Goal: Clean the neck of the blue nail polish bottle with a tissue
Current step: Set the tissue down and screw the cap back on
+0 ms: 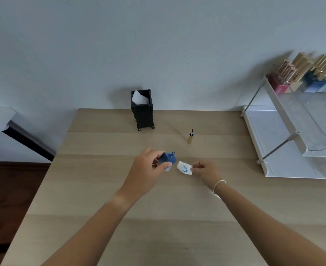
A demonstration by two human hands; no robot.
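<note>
A black holder [143, 110] with white tissue [138, 97] stood at the far edge of the tabletop [158, 217]. The gold cap [190, 138] stood upright on its end, brush pointing up, beyond the hands. A white two-tier rack [292, 143] sat to the right, with polish bottles [304, 77] on its upper shelf. The left hand [146, 173] gripped the blue nail polish bottle [167, 160], tilted with its open neck up and to the right. Just beside it, not touching, the right hand [206, 170] pinched a blue-stained tissue piece [184, 167] between thumb and fingers.
</note>
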